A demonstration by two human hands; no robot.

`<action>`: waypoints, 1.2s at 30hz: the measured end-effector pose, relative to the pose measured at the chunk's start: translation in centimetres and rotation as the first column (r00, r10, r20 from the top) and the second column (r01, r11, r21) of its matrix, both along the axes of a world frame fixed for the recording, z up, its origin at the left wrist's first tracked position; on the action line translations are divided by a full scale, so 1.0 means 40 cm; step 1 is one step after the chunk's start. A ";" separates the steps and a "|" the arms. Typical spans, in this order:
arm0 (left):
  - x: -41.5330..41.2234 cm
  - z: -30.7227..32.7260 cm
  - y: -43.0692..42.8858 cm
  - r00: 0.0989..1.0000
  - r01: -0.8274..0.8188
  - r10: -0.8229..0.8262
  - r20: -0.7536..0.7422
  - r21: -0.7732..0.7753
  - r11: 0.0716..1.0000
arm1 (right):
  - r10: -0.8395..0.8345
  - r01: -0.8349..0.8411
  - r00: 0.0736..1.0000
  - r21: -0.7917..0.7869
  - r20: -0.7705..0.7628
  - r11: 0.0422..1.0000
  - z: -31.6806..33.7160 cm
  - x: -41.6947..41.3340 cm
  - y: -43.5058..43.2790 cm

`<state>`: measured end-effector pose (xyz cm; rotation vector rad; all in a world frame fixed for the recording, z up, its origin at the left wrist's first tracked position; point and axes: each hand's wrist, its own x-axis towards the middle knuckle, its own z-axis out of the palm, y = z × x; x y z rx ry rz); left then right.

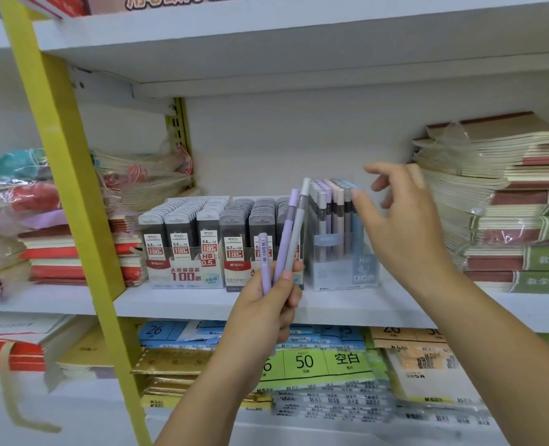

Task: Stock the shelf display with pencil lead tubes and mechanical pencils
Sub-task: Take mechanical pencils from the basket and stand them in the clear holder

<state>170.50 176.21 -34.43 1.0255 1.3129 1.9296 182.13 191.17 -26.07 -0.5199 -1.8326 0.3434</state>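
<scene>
Stock status, judged from present layout: pencil lead tubes (pixel 183 226) ranked upright in two card display boxes (pixel 189 272) on the middle shelf (pixel 176 300), rows apparently full, that part seemingly done. Mechanical pencil box (pixel 344 262) just beside them to the right, packed close with upright pastel pencils, seemingly near full. Outstanding: three loose mechanical pencils (pixel 285 236), two lilac and one grey, not yet in the box. Location of these: fanned upward in front of the lead boxes, lower ends clamped in the left hand (pixel 266 310). Left hand pose: at shelf-edge height, forearm rising from below, thumb pressed across the barrels, fingers curled behind. Right hand (pixel 402 226) pose: above and to the right of the pencil box, fingers spread and fairly straight, holding nothing, one fingertip at or very near the tops of the blue pencils at the right end; contact not determinable owing to blur. Probable step in hand: making room for, or placing, the next pencil. Adjacent stock: wrapped notebook stacks (pixel 508 214) to the right, further wrapped stacks (pixel 57 252) to the left.
</scene>
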 end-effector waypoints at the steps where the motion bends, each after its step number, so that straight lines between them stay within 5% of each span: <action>1: 0.004 0.001 0.000 1.000 0.009 -0.009 -0.007 -0.004 1.000 | 0.101 -0.103 0.994 -0.037 -0.039 0.994 0.008 -0.002 -0.021; 5: 0.021 0.004 0.001 0.998 0.041 -0.042 -0.043 -0.022 0.999 | 0.481 -0.487 0.869 -0.378 -0.118 0.787 0.019 -0.016 -0.081; 11: 0.024 0.004 -0.009 0.998 0.020 -0.023 -0.059 -0.043 0.999 | 0.521 -0.562 0.823 -0.465 -0.227 0.684 0.015 -0.018 -0.083; 16: 0.012 0.010 -0.016 0.996 -0.075 0.076 -0.045 0.006 0.997 | 0.448 -0.547 0.807 -0.204 -0.384 0.812 0.053 0.023 -0.058; 21: 0.001 0.009 -0.019 0.993 -0.116 0.116 -0.038 0.011 0.993 | 0.377 -0.381 0.901 0.024 -0.213 0.924 0.058 0.050 -0.039; 29: -0.006 0.003 -0.018 0.993 -0.112 0.112 -0.032 0.009 0.994 | 0.199 -0.201 0.974 0.005 0.110 0.980 0.015 0.029 0.015; 36: -0.004 -0.002 -0.010 0.996 -0.082 0.082 -0.016 0.013 0.997 | 0.173 -0.171 0.982 -0.026 0.073 0.985 0.010 0.020 0.034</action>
